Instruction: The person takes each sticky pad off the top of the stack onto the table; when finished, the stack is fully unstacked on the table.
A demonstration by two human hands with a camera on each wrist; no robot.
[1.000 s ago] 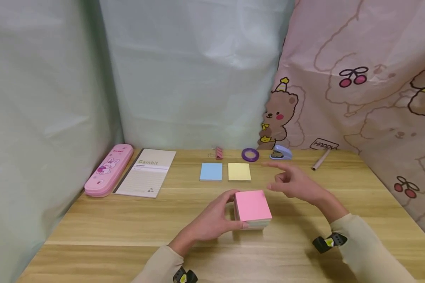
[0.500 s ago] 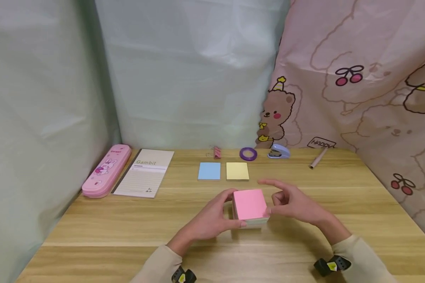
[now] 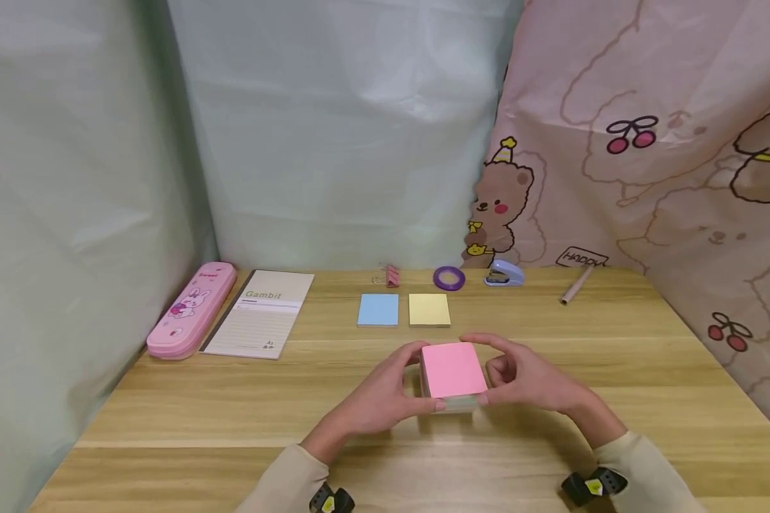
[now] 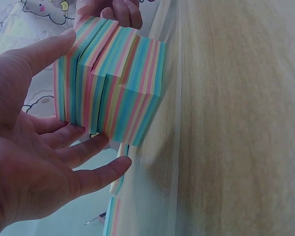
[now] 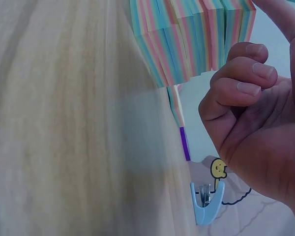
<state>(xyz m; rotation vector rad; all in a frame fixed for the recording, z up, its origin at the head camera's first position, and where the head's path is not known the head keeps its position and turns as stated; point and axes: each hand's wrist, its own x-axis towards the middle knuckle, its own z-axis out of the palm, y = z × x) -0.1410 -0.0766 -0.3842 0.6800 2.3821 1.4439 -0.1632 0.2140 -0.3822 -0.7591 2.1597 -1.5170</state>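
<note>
A tall stack of sticky notes [image 3: 452,370], pink on top with many-coloured layered sides, stands on the table in front of me. My left hand [image 3: 378,395] grips its left side, thumb at the front and fingers reaching behind. At the right side, my right hand [image 3: 532,377] holds the upper part between thumb in front and index finger at the back edge. The other right fingers [image 5: 243,73] are curled beside the stack in the right wrist view. Uneven layers of the stack [image 4: 113,73] show in the left wrist view. Farther back lie a blue sticky pad [image 3: 378,310] and a yellow sticky pad [image 3: 429,310].
A pink pencil case [image 3: 192,310] and a notebook [image 3: 259,313] lie at the left. Along the back are a pink binder clip [image 3: 392,276], a purple tape roll [image 3: 449,278], a light-blue stapler [image 3: 505,273] and a pen [image 3: 575,286]. Curtains [image 3: 353,135] hang behind the wooden table [image 3: 231,420].
My right hand has come down and toward me, from above the table at the right onto the stack's right side. My left hand keeps its grip and the stack stays in place.
</note>
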